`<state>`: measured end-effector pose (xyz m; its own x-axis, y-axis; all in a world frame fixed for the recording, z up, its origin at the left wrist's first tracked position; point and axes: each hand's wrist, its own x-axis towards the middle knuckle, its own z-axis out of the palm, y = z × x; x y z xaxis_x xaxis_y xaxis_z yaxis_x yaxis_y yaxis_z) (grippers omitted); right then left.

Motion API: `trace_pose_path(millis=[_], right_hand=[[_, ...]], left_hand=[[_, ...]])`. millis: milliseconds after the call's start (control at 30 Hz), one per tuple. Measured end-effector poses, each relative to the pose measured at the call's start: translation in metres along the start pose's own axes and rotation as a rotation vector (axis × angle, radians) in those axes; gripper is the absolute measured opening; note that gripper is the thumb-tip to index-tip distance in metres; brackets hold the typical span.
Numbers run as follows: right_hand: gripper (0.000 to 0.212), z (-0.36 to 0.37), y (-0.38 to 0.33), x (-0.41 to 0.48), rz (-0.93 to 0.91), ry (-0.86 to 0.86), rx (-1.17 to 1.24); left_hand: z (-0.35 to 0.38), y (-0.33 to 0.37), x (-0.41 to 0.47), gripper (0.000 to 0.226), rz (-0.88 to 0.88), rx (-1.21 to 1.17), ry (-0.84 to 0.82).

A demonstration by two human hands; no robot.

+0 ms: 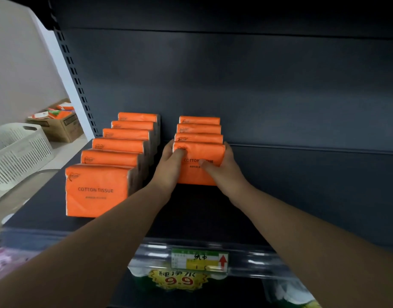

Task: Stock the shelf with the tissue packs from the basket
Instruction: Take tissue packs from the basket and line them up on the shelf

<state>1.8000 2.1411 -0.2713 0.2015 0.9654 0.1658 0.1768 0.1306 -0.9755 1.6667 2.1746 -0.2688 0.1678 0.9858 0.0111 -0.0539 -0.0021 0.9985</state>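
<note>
Orange "COTTON TISSUE" packs stand upright in two rows on a dark shelf (302,196). The left row (115,152) holds several packs and runs from near the front edge to the back panel. The right row (198,127) is shorter. Its front pack (197,172) stands on the shelf between my hands. My left hand (171,167) grips its left side, thumb on the front face. My right hand (224,167) grips its right side, thumb also on the front. A white slatted basket (17,152) sits at the far left; its inside is hidden.
A cardboard box (60,123) with mixed packs sits on the floor behind the basket. A slotted upright (75,78) bounds the shelf on the left. A price label (200,261) hangs on the shelf's front edge. The shelf right of the rows is bare.
</note>
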Motion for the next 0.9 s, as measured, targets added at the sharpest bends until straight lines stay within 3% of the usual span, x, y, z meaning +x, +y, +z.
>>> trace_pose_path(millis=[167,633,833,900], right_hand=[[0.051,0.001,-0.002,-0.002,0.058,-0.026,0.011],[0.047,0.001,0.002,-0.005,0.144,-0.03,-0.007],[0.041,0.001,-0.005,-0.01,0.025,-0.01,-0.116],[0.051,-0.002,-0.011,-0.014,0.013,-0.014,-0.196]], left_hand=[[-0.001,-0.002,0.0,0.023,-0.04,0.013,-0.005],[-0.001,-0.002,-0.004,0.045,-0.062,0.101,0.043],[-0.002,0.011,-0.012,0.043,0.006,0.228,0.053],[-0.004,0.016,-0.014,0.061,0.017,0.324,0.046]])
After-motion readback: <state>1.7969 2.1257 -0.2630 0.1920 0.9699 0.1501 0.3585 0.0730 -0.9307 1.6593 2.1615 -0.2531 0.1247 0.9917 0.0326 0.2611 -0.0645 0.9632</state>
